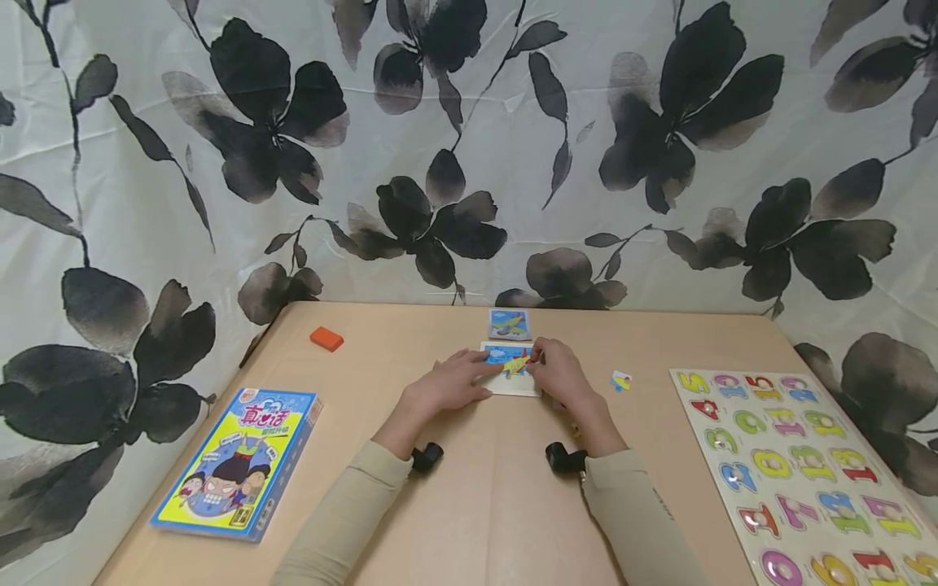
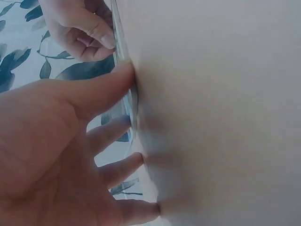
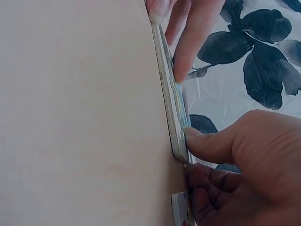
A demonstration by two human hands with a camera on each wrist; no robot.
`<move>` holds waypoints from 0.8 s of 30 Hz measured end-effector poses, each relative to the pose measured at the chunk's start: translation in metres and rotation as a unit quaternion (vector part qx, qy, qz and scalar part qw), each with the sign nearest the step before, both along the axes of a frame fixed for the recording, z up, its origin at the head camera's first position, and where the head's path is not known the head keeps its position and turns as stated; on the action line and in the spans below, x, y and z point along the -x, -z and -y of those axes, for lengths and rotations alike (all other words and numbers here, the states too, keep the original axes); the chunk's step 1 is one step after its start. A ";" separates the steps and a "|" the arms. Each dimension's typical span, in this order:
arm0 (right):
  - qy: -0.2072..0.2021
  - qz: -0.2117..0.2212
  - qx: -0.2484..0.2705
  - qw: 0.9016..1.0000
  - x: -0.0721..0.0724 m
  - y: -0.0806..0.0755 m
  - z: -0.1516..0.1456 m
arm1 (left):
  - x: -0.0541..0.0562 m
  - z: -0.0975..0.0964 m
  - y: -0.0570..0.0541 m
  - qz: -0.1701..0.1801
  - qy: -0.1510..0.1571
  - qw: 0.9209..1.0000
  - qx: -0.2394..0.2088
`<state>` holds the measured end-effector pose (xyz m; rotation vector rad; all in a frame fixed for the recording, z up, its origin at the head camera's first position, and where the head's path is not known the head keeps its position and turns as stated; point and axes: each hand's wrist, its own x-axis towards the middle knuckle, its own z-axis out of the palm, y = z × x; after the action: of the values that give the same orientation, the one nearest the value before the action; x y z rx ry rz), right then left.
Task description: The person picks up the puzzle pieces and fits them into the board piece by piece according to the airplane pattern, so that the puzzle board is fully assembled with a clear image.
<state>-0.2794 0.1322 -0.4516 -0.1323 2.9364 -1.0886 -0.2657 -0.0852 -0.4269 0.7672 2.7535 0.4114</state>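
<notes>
A small jigsaw puzzle board with a white border and a blue picture with a yellow shape lies flat on the table between both hands. My left hand reaches over its left side, fingers extended onto the picture and thumb at the near edge. At the right end, my right hand holds the board's edge, thumb on top and the other fingers curled beside the corner. Just behind the board lies a picture card in similar blue and yellow. A loose puzzle piece rests right of my right hand.
An orange block sits at the far left of the table. Nearer on the left lies a blue and yellow box. Along the right edge is a large white board with colourful shapes. Flowered cloth hangs behind the table.
</notes>
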 end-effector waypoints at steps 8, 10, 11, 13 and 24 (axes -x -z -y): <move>0.002 0.007 0.008 1.000 -0.002 0.001 -0.001 | 0.000 0.003 -0.004 -0.035 0.036 0.999 0.014; 0.003 0.005 0.012 1.000 -0.002 0.001 -0.002 | -0.001 0.003 -0.005 -0.035 0.036 0.999 0.020; 0.004 0.004 0.018 1.000 -0.002 0.001 -0.003 | -0.001 0.003 -0.006 -0.034 0.033 0.999 0.021; 0.002 0.005 0.029 1.000 -0.001 0.000 -0.004 | -0.002 0.003 -0.007 -0.031 0.026 0.999 0.027; -0.020 0.087 0.093 0.992 -0.009 -0.009 -0.021 | -0.003 0.007 -0.007 -0.030 0.001 0.999 0.039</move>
<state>-0.2705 0.1530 -0.4428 -0.0908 2.6656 -1.2942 -0.2629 -0.0921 -0.4196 0.7737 2.8057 0.2827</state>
